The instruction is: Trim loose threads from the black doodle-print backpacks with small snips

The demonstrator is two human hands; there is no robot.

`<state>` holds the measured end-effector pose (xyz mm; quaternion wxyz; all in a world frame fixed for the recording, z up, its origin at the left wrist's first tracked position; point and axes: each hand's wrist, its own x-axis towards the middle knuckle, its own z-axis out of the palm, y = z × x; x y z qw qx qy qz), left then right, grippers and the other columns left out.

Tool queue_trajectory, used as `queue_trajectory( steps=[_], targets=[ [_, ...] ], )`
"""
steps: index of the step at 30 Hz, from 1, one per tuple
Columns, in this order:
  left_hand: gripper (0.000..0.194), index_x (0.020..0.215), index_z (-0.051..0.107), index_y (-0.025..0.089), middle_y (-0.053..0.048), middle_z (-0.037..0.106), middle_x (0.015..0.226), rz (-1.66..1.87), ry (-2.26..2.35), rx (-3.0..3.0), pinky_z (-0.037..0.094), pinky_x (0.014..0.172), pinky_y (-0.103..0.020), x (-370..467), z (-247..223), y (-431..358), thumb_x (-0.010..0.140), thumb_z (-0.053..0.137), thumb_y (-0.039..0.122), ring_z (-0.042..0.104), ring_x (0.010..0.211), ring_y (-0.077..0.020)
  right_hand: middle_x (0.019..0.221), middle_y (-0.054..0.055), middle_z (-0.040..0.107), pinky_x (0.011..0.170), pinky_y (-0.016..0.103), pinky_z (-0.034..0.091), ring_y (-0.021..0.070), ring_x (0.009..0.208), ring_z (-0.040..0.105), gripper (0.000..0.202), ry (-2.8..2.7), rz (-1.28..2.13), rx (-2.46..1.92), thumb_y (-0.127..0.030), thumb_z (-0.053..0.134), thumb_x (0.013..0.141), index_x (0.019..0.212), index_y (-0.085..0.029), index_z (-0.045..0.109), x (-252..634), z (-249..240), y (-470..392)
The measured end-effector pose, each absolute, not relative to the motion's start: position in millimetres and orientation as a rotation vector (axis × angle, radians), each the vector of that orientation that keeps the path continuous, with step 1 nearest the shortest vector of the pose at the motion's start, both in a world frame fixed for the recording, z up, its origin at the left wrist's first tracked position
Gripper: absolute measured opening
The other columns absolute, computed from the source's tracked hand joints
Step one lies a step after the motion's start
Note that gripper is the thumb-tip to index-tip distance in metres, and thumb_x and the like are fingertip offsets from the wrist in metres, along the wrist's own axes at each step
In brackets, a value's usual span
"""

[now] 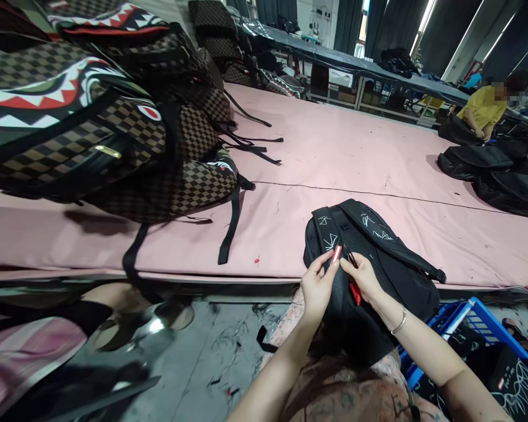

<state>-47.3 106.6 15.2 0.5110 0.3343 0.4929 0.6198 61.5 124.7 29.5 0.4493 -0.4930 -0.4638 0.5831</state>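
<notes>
A black backpack (398, 266) with white line markings on its shoulder straps lies partly on the pink table edge and partly over my lap. My left hand (315, 290) pinches a small red-and-white label (336, 254) between thumb and fingers, just above the backpack. In my right hand (366, 280) are dark-bladed scissors with red handles (355, 292), their blades pointing up beside the label. The fingertips of both hands nearly meet there. Whether the label is attached to the backpack I cannot tell.
Checkered backpacks (136, 126) with shark-teeth prints are piled on the left of the pink table (334, 140), straps trailing. Black bags (479, 161) lie at the far right near a person in yellow (486, 105). A blue crate (488, 319) holding black items stands at my right.
</notes>
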Motion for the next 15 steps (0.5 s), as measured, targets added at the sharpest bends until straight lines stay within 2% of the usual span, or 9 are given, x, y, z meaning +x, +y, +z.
queue_trajectory(
  steps=[4,9,12,15],
  targets=[
    [0.018,0.075,0.063,0.019,-0.001,0.064,0.076,1.498,1.368,0.876,0.043,0.071,-0.027,-56.2,3.5,100.5,0.070,0.064,0.036,0.058,0.074,-0.0162,0.049,-0.010,0.032,0.037,0.018,0.018,0.0032,0.040,0.022,0.043,-0.965,1.571,-1.218,-0.048,0.072,0.058,0.062,-0.018,0.042,49.4,23.5,118.2],
    [0.016,0.072,0.055,0.022,0.001,0.059,0.067,1.478,1.635,0.999,0.040,0.063,-0.025,-69.9,-11.7,78.6,0.077,0.055,0.038,0.054,0.064,-0.0149,0.048,-0.012,0.030,0.036,0.018,0.012,0.0019,0.039,0.018,0.046,-0.898,1.627,-1.240,-0.049,0.073,0.056,0.064,-0.019,0.039,39.9,13.8,112.9],
    [0.019,0.071,0.052,0.022,0.000,0.062,0.067,1.287,1.699,1.084,0.040,0.062,-0.026,-92.1,-22.3,64.4,0.078,0.052,0.040,0.056,0.061,-0.0162,0.047,-0.012,0.029,0.036,0.018,0.011,0.0014,0.038,0.018,0.048,-0.895,1.623,-1.269,-0.050,0.073,0.055,0.063,-0.019,0.037,40.6,9.9,112.1],
    [0.030,0.064,0.052,0.022,-0.004,0.064,0.064,0.939,1.762,1.127,0.043,0.068,-0.031,-125.7,-34.0,55.9,0.082,0.043,0.045,0.060,0.064,-0.0207,0.048,-0.012,0.030,0.036,0.019,0.011,0.0013,0.038,0.018,0.047,-0.924,1.615,-1.304,-0.049,0.074,0.054,0.061,-0.019,0.039,43.7,6.6,110.5]
  ],
)
